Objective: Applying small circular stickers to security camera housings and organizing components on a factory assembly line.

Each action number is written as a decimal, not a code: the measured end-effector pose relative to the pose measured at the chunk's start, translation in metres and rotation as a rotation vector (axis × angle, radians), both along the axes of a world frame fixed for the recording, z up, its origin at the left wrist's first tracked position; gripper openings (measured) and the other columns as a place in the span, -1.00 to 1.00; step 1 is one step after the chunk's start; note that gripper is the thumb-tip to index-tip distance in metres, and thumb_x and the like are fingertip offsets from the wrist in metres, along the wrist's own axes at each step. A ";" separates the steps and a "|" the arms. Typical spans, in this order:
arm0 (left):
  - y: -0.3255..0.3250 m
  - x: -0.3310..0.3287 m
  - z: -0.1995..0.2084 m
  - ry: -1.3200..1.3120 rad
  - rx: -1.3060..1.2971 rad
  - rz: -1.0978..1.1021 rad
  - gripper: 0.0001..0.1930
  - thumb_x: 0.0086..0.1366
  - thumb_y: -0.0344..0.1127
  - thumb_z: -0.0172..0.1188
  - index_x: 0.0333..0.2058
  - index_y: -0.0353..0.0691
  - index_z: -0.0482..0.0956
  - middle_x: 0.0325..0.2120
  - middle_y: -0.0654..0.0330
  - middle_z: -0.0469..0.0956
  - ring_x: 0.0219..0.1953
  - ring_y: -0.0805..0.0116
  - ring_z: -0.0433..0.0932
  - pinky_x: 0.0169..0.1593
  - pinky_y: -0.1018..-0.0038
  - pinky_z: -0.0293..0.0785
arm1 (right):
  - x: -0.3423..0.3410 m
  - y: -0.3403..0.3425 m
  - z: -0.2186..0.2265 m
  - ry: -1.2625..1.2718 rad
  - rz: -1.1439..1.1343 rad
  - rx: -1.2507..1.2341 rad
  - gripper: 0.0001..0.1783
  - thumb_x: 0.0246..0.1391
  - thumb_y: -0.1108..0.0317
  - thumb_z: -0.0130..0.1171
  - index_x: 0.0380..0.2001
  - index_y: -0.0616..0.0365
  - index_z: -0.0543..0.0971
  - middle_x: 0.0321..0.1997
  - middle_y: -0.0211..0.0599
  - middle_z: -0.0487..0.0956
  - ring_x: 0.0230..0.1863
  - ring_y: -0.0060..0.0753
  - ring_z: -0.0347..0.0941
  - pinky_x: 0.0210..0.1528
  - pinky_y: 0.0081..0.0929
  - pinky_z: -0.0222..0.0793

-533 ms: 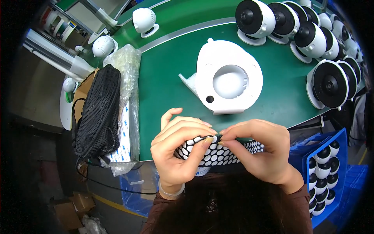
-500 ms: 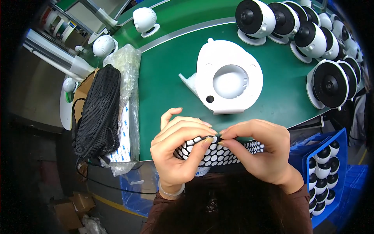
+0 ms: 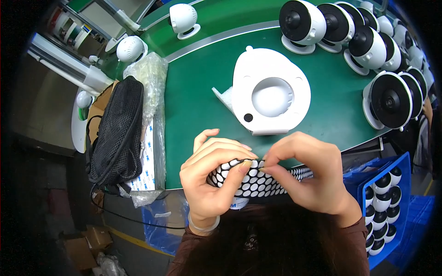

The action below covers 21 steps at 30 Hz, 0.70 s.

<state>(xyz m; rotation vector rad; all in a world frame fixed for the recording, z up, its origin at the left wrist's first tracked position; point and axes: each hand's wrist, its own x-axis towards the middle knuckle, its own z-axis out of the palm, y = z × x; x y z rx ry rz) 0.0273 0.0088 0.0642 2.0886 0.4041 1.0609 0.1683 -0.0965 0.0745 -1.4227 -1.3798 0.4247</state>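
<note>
My left hand [image 3: 205, 175] is closed on a bent black sheet [image 3: 258, 186] covered with rows of white round pads, its thumb pressing on the front near the upper edge. At that same edge, my right hand [image 3: 315, 172] has thumb and index finger in a pinch, touching the sheet; whether a single pad is between the fingertips is too small to tell. Just beyond my hands, on the green work surface, lies a white rounded plastic housing [image 3: 276, 63] with a circular opening and a small black grille. A piece of pale foam [image 3: 223, 97] sticks out beside it.
Several black-and-white ball-shaped cameras on stands [image 3: 390, 100] line the right side. A blue bin [image 3: 401, 202] below them holds small black-and-white balls. At left, a black mesh bag [image 3: 115, 133] lies beside bubble wrap [image 3: 149, 83]. White round devices [image 3: 183, 18] stand on the far green strip.
My right fingers have shifted slightly along the sheet's edge, with the knuckles raised. The white devices on the far strip have moved to the right. My left hand keeps its hold.
</note>
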 end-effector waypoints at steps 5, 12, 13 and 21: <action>0.006 0.001 -0.007 -0.051 -0.284 0.072 -0.92 -0.05 -0.54 0.15 -0.50 -0.38 0.55 -0.37 0.04 0.54 -0.30 0.32 0.50 -0.12 0.43 0.31 | 0.011 -0.015 0.003 -0.178 -0.250 0.220 -0.88 -0.26 0.59 0.15 -0.52 0.27 0.49 -0.24 -0.07 0.52 -0.22 -0.21 0.46 -0.19 -0.47 0.36; 0.005 0.018 -0.011 -0.052 -0.387 -0.012 -0.93 -0.01 -0.54 0.18 -0.50 -0.43 0.52 -0.42 0.10 0.50 -0.37 0.43 0.45 -0.25 0.60 0.32 | 0.027 0.005 0.000 0.219 -0.366 0.018 -0.93 -0.10 0.53 0.13 -0.49 0.34 0.52 -0.47 -0.29 0.57 -0.41 -0.56 0.49 -0.36 -0.64 0.43; 0.004 0.021 -0.012 -0.095 -0.375 -0.014 -0.94 -0.01 -0.56 0.17 -0.50 -0.43 0.52 -0.48 0.15 0.49 -0.41 0.47 0.42 -0.28 0.61 0.31 | 0.027 0.006 0.000 0.201 -0.379 0.028 -0.92 -0.10 0.52 0.13 -0.50 0.34 0.52 -0.49 -0.31 0.56 -0.45 -0.58 0.48 -0.37 -0.65 0.44; 0.007 0.023 -0.016 -0.130 -0.333 -0.045 -0.92 -0.04 -0.58 0.19 -0.50 -0.44 0.51 -0.48 0.14 0.49 -0.41 0.47 0.43 -0.29 0.62 0.31 | 0.026 0.006 0.001 0.088 -0.394 0.007 -0.93 -0.09 0.55 0.14 -0.49 0.34 0.49 -0.50 -0.40 0.51 -0.45 -0.70 0.43 -0.34 -0.79 0.33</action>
